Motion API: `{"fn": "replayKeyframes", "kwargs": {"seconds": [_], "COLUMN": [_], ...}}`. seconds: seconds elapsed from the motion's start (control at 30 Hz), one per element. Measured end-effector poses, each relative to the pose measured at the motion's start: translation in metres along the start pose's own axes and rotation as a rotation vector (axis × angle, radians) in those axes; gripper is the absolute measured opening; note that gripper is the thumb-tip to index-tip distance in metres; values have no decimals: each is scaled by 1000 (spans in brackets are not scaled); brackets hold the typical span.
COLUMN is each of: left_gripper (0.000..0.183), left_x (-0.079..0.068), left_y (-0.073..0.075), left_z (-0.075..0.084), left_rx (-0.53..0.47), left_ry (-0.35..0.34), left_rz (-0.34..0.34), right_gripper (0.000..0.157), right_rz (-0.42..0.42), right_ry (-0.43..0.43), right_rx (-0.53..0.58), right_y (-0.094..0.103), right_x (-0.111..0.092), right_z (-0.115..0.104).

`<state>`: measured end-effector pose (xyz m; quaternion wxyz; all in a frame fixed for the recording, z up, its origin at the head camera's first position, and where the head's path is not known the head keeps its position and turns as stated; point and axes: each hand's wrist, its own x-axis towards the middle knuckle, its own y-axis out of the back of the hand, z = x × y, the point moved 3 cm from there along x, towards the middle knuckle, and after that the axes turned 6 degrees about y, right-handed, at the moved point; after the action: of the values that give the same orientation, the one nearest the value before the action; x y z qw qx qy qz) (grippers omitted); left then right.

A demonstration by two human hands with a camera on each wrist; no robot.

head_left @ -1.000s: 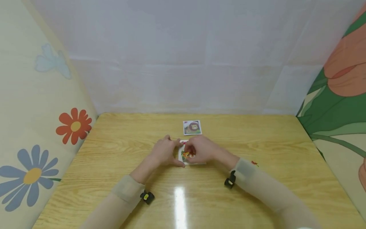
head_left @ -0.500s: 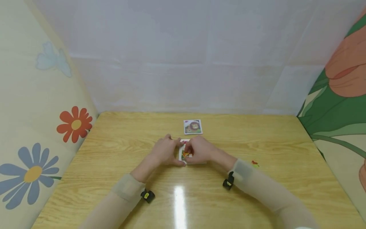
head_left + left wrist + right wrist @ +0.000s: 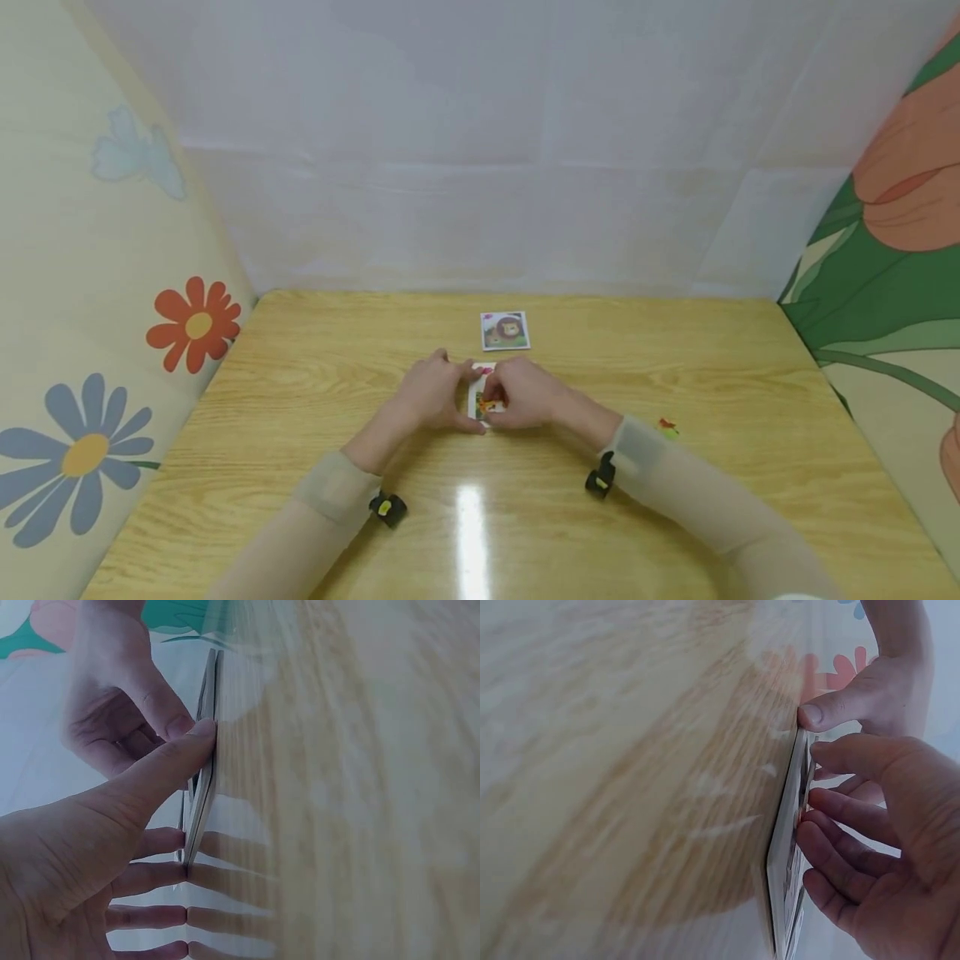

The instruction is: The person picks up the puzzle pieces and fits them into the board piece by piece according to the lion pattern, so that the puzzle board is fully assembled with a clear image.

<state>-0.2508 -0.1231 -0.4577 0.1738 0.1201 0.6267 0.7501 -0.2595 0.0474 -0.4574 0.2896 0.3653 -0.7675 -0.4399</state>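
Observation:
A small white-bordered puzzle board (image 3: 474, 403) with a colourful picture lies on the table, partly hidden by both hands. My left hand (image 3: 431, 390) is at its left side with extended fingers. In the left wrist view, its thumb (image 3: 169, 765) rests along the near edge, while the other fingertips reach the tabletop. Over the board, my right hand (image 3: 528, 392) has thumb and fingers bent together. The right wrist view shows that hand (image 3: 900, 825) pinching a thin puzzle piece (image 3: 810, 774) at the board's surface; most of the piece is hidden.
Behind the board lies a square lion picture card (image 3: 505, 331). A small red and green loose piece (image 3: 667, 428) is on the wooden table (image 3: 330, 350) beside my right forearm. White cloth (image 3: 480, 167) hangs at the back, with flower-patterned panels at both sides.
Both hands stay nearly in place at the board. The right hand's fingers shift slightly over the picture, and the loose piece near the right forearm shows more fully.

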Motion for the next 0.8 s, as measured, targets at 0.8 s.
{"fn": "replayKeyframes", "kwargs": {"seconds": [0.8], "left_gripper": [71], "left_x": [-1], "left_y": [5], "left_z": [-2], "left_rx": [-10], "left_ry": [-4], "left_rz": [-26], "right_gripper": [12], "right_rz": [-16], "right_ry": [-15], "right_rx": [-15], "right_y": [1], "right_x": [0], "right_z": [-3]}}
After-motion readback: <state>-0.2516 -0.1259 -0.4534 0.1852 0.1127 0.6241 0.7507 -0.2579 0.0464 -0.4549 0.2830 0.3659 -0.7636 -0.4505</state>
